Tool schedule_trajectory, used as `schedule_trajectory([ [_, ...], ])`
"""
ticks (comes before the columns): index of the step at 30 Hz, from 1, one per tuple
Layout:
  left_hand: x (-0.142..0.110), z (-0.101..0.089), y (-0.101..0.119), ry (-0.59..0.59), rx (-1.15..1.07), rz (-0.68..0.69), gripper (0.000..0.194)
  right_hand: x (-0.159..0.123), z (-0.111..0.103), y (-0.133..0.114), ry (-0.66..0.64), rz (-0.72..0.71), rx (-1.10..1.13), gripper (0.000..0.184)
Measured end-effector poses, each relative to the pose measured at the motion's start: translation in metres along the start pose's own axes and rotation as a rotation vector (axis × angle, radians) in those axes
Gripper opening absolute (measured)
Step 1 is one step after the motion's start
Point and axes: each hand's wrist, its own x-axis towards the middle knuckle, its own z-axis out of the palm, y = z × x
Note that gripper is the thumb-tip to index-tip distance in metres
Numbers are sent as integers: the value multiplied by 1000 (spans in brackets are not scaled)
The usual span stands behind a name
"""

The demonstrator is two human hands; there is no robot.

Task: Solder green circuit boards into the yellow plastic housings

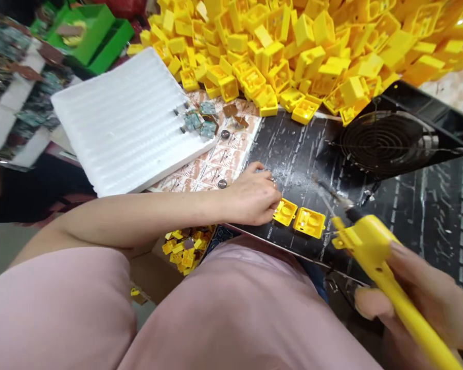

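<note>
Black scratched work mat (289, 149) lies over the person's pink clothing (57, 313), and a round fan grille (386, 144) sits at its far right part. On the far side rises a big heap of yellow plastic housings (285, 51), and at far left stands a green box (90, 38). Beside the heap lies a white foam board (116, 118), and small circuit boards (196, 121) sit by its edge on brown printed paper (216, 164). At near left, a cardboard box (152, 275) holds a pile of yellow pieces (181, 252). The left hand (252, 198) is curled, and its fingertips (275, 205) touch the edge of a square yellow housing (284, 211); I cannot tell if they pinch it. A second yellow housing (308, 222) lies just beside the first, both on the mat near its edge. At near right, the right hand (420, 293), a little blurred, closes around a yellow hand tool (386, 272) with a thin dark tip, which stays apart from the housings.
</note>
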Motion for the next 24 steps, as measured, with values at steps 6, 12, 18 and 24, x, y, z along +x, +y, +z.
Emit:
schedule_trajectory([
  [6,-1,-14,-20,134,-9,-12,20,25,20,12,-50,-219,-158,18],
  [12,27,-24,-127,271,222,-442,33,18,36,24,-136,-191,-154,30],
  [18,23,-27,-141,520,-317,-439,26,29,59,18,-80,-165,-138,22],
  [24,9,-40,-55,381,-970,-192,28,55,63,-4,70,-17,-51,46],
])
